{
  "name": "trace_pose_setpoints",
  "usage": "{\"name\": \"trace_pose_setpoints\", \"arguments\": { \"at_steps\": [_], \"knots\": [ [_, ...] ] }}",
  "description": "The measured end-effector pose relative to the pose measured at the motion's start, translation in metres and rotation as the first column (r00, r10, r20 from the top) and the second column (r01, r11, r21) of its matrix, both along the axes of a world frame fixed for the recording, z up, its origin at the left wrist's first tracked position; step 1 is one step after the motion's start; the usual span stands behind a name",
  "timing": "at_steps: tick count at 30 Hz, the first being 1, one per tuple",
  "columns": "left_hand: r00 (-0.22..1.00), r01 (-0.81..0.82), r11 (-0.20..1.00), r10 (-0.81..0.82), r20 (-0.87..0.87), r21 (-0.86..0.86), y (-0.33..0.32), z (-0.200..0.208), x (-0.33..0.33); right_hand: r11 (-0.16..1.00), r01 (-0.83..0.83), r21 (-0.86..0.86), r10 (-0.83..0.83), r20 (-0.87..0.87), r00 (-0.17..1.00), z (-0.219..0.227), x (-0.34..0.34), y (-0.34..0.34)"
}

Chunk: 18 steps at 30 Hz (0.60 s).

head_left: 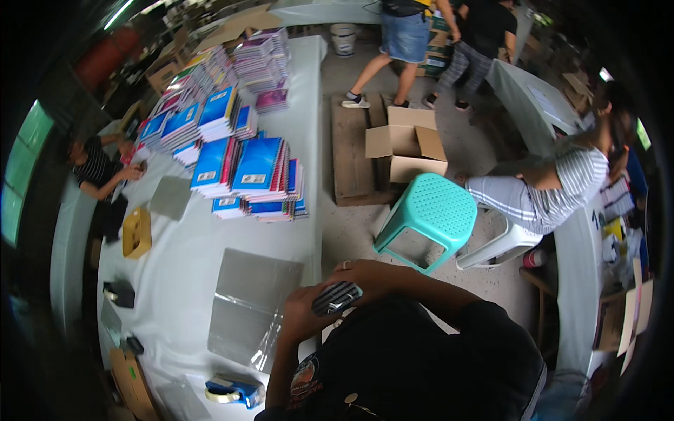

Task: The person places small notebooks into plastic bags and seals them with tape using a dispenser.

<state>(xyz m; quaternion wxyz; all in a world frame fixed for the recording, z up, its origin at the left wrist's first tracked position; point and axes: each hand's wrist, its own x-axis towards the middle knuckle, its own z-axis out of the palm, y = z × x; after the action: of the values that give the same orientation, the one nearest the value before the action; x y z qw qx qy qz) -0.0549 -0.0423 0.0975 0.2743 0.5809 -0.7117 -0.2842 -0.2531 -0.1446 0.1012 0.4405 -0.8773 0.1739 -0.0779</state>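
Note:
My left hand (pixel 300 314) is closed at one end of a small dark object with light stripes (pixel 337 299), held close to my body; its kind is not clear. My right hand (pixel 359 276), with a ring on one finger, curls round the far side of the same object. Some of its fingers are hidden. Beside my hands, clear plastic sheets (pixel 246 305) lie flat on the covered table (pixel 165 281). Beyond them stand stacks of blue-covered spiral notebooks (pixel 258 167). A blue tape dispenser (pixel 237 391) sits near the table's front edge.
A teal stool (pixel 437 203) and an open cardboard box (pixel 406 151) on a wooden pallet (pixel 351 151) stand right of the table. A seated person (pixel 562 186) is at the right, another (pixel 98 168) at the left. Two people stand at the back. A yellow basket (pixel 136 233) is on the table.

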Motion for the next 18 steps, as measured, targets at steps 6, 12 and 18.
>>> {"name": "trace_pose_setpoints", "arguments": {
  "at_steps": [6, 12, 18],
  "knots": [
    [0.983, -0.081, 0.991, 0.062, -0.172, -0.104, -0.035, -0.006, 0.012, 0.937, 0.169, -0.304, -0.237, -0.203, 0.95, 0.038, -0.06, -0.051],
    [0.928, -0.183, 0.971, 0.223, -0.299, 0.157, -0.056, -0.016, 0.027, 0.806, 0.209, -0.554, -0.375, -0.204, 0.904, 0.071, -0.048, -0.184],
    [0.909, -0.323, 0.913, 0.373, -0.186, 0.251, -0.105, -0.033, 0.011, 0.672, 0.316, -0.67, -0.222, 0.225, 0.949, 0.065, 0.054, -0.375]
  ]
}}
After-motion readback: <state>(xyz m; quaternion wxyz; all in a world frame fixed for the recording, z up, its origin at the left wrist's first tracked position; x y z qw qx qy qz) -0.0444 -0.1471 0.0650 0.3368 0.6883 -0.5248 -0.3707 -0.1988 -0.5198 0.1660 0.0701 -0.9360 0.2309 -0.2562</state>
